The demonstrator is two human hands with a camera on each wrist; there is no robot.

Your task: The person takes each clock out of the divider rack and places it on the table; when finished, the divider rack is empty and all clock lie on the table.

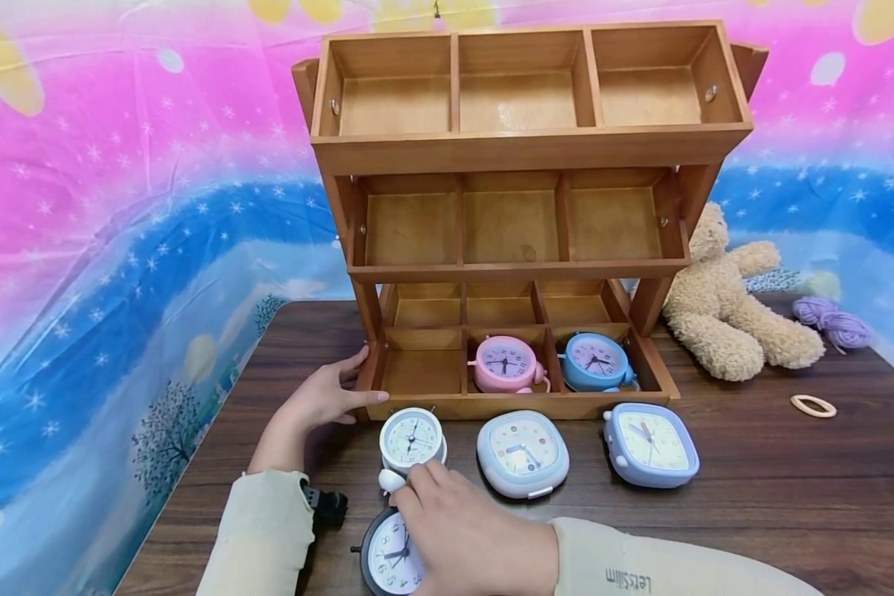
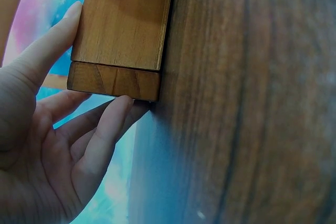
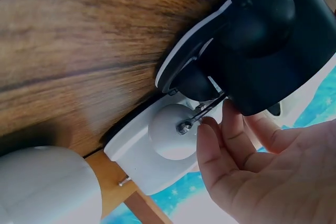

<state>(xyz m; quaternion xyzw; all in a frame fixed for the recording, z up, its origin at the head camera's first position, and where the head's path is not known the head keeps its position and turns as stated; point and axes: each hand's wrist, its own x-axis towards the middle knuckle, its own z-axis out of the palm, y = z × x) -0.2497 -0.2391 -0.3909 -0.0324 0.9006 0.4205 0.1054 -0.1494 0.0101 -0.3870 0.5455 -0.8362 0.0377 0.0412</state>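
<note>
At the left front corner of the wooden shelf [image 1: 517,407], my left hand [image 1: 328,396] grips the end of the lowest tray [image 2: 121,30], thumb and fingers on different sides of it. My right hand [image 1: 473,530] pinches at the handle of the white twin-bell alarm clock [image 1: 411,439], beside its bell [image 3: 170,135]. The black alarm clock [image 1: 387,563] lies just below and is partly hidden under that hand. Pink [image 1: 505,364] and blue [image 1: 596,362] alarm clocks occupy the tray's middle and right compartments.
A rounded pale clock [image 1: 523,455] and a lavender square clock [image 1: 651,444] lie in front of the shelf. To the right are a teddy bear [image 1: 730,306], purple yarn [image 1: 834,321] and a wooden ring [image 1: 814,406]. A colourful cloth [image 1: 119,232] hangs behind.
</note>
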